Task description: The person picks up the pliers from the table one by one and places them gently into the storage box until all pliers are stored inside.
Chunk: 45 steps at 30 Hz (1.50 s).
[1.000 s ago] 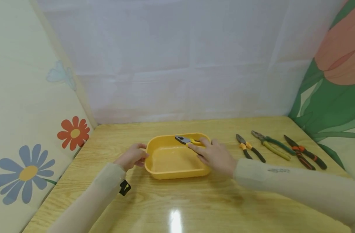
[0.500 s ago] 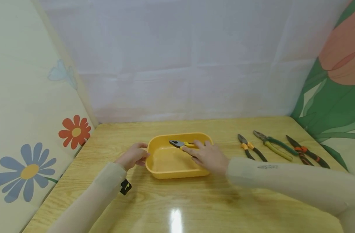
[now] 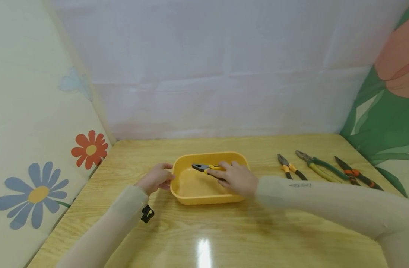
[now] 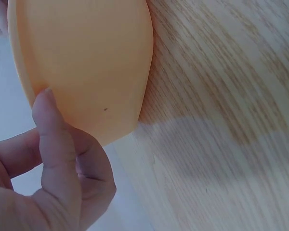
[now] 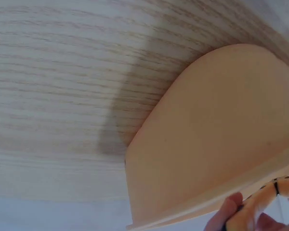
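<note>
A yellow plastic tray with rounded corners stands on the wooden table. At its left end my left hand pinches the rim; in the left wrist view the thumb lies against the tray's outer wall. My right hand reaches over the right end and grips pliers by their yellow and black handles. Their grey head points left, inside the tray near the far wall. In the right wrist view a curved handle shows between the fingers, beyond the tray's wall.
Right of the tray lie orange-and-black pliers, green-and-yellow pliers and red-and-black pliers. My right sleeve overlaps some of their handles. A white sheet hangs behind the table, with flower-patterned panels at both sides.
My right hand has carried the pliers left and slightly down over the tray. The left hand stays on the rim. The head view has shifted a little.
</note>
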### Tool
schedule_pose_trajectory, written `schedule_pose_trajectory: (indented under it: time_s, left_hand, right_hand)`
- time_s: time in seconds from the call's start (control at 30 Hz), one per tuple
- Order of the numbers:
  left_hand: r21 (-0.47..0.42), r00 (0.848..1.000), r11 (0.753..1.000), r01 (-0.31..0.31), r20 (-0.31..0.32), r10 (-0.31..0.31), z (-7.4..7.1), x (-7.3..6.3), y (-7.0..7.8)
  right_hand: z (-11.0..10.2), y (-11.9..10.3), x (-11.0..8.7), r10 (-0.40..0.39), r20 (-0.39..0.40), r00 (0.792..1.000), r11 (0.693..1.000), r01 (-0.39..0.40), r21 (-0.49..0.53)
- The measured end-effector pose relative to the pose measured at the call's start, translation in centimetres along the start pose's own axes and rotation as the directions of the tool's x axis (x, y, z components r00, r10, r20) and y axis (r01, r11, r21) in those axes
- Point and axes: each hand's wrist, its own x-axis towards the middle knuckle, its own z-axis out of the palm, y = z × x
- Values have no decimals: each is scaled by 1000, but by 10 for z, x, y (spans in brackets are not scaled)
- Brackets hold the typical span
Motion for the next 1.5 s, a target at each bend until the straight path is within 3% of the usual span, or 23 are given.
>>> schedule_pose_trajectory:
  time_s: [0.2,0.37,0.67,1.0,1.27,1.5]
  left_hand:
    - [-13,1000,1000,-7,2,7,1,4,-2]
    - [-15,1000,1000,2,3,-2,1,6,-2]
    - [-11,1000,1000,9,9,-9,0,3,1]
    - [5,1000,1000,12,6,-12,0,5,-1]
    - [-3,1000,1000,0,7,1,2,4,-1]
    - [-17,1000,1000,-15,18,15,2,2,-2]
  right_hand:
    - [7,6,6,-60,8,998,998,60,-24]
    - [9,7,10,-171,-33,985,981,167,-104]
    - [16,8,18,-261,45,964,947,265,-180]
    - [14,3,26,-294,176,939,930,324,-172]
    - [9,5,35,-229,293,928,967,251,-41]
    - [9,4,41,-234,328,915,960,271,-70]
